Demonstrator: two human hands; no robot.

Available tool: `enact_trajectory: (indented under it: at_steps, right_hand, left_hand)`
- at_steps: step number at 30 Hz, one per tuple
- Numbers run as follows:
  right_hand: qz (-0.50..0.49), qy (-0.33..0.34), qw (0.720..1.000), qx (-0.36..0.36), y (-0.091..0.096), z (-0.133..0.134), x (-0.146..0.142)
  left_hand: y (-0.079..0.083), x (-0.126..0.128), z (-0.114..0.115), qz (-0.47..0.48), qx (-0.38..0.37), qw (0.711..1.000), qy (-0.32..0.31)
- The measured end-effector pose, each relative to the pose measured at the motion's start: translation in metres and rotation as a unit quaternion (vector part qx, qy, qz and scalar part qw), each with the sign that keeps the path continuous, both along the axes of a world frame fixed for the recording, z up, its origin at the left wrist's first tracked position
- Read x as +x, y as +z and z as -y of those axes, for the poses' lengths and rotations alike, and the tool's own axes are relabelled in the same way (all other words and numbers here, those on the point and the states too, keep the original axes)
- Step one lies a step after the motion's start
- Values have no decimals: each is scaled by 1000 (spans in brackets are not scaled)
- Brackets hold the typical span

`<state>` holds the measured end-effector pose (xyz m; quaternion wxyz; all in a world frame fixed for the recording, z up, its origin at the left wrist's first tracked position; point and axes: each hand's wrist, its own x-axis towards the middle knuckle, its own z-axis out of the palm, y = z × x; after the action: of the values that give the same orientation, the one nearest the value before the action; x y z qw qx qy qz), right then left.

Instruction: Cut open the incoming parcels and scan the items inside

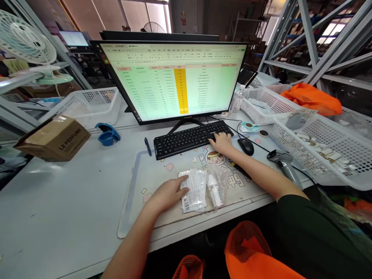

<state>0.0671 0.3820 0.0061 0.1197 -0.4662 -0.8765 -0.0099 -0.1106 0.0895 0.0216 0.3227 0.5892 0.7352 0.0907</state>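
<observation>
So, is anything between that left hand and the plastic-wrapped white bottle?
Yes. The flat white packet lies between them on the mat, with the left hand at its left edge and the wrapped bottle just right of it.

White work table spans the foreground, with a grey metal frame rising at left and a slotted metal rack at right. Behind, the room is dim: a dark grey wall bears a small reddish notice, pale lit panels stand to its left, window type indeterminate. Daylight shows through a paned window beyond the rack.
</observation>
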Motion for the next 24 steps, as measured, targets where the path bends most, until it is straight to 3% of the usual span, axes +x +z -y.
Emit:
enact_trajectory:
  at_steps: [8, 15, 19, 24]
  right_hand:
    - [-30, 11, 999, -17, -9, -6, 15]
    - [-45, -25, 998, -24, -20, -21, 19]
    - [-68, -50, 996, -43, -21, -31, 21]
    - [-97, -34, 994, -42, -17, -33, 21]
  left_hand:
    - [-1, -1, -2, -3, -3, 1000, -5]
    - [-4, -3, -2, 7, -3, 1000, 1]
    - [-2, -2, -3, 2, -4, 1000, 2]
    - [-1, 0, -5, -2, -8, 1000, 2]
